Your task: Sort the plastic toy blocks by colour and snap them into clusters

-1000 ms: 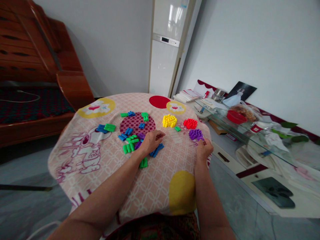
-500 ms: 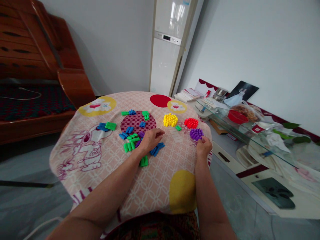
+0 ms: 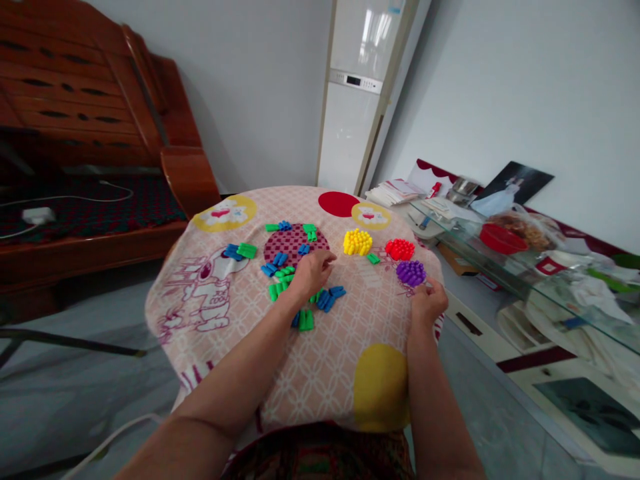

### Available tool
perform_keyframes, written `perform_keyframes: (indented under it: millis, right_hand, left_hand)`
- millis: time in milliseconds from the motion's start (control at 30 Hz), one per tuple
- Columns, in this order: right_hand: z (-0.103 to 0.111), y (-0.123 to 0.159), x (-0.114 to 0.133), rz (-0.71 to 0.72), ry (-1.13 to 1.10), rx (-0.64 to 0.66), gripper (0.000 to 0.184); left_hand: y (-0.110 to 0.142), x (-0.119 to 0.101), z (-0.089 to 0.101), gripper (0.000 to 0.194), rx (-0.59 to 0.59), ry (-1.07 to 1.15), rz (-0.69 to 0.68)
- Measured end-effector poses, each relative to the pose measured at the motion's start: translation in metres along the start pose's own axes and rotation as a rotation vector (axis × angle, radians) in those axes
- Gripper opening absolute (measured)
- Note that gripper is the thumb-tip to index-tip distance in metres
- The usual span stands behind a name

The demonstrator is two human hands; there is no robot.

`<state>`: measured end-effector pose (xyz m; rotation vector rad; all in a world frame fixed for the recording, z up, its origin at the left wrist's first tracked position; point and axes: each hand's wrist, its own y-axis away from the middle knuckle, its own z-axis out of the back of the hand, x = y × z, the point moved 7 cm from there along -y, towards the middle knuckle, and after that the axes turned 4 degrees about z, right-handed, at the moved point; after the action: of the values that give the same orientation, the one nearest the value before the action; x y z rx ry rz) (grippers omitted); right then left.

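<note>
My left hand hovers over the loose coloured pieces in the middle of the table, fingers curled together. What they hold, if anything, is hidden. Around it lie green ribbed pieces, a blue group, another green piece and a small blue piece. At the table's right side, my right hand has thumb and fingers pinched beside the purple cluster of small knobbed pieces; I cannot make out anything between them. Yellow and red clusters stand behind, with a green piece between.
The round table wears a patterned cloth. More blue and green pieces lie to the left and back. On the right stands a glass-topped cabinet with a red bowl. A wooden bench is at the left.
The view has turned left, so everything sits further right. My left hand has shifted slightly left over the pieces, and purple pieces beside it no longer show. My right hand stays by the purple cluster.
</note>
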<state>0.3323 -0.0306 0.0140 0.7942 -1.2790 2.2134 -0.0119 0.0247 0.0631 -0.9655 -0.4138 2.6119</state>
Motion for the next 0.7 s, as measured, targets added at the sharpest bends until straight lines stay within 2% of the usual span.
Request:
perform_keyframes:
  millis: [100, 167, 233, 300, 400, 533, 633, 700]
  right_hand:
    - [0.001, 0.002, -0.002, 0.01, -0.04, -0.014, 0.037]
    - [-0.001, 0.004, -0.002, 0.02, -0.071, -0.007, 0.035]
    - [-0.004, 0.006, 0.001, 0.028, -0.106, 0.018, 0.034]
    - [-0.008, 0.009, 0.005, 0.041, -0.145, 0.057, 0.034]
    - [-0.013, 0.016, 0.019, 0.082, -0.209, 0.128, 0.034]
    - [-0.019, 0.028, 0.047, 0.198, -0.274, 0.242, 0.033]
    - [-0.026, 0.043, 0.074, 0.334, -0.318, 0.394, 0.033]
    - [-0.032, 0.056, 0.091, 0.408, -0.337, 0.509, 0.032]
  left_hand:
    - [-0.003, 0.022, 0.017, 0.03, -0.035, -0.256, 0.143]
    - [-0.002, 0.037, 0.018, 0.029, 0.05, -0.416, 0.23]
    - [0.0, 0.048, 0.015, 0.029, 0.139, -0.497, 0.263]
    - [0.001, 0.053, 0.013, 0.029, 0.148, -0.494, 0.249]
    - [-0.002, 0.052, 0.016, 0.028, 0.058, -0.374, 0.196]
    - [-0.008, 0.032, 0.015, 0.026, -0.034, 0.015, 0.053]
    - [-0.006, 0.01, 0.002, 0.031, -0.007, 0.256, -0.042]
    - [-0.001, -0.005, -0.012, 0.037, 0.045, 0.306, -0.081]
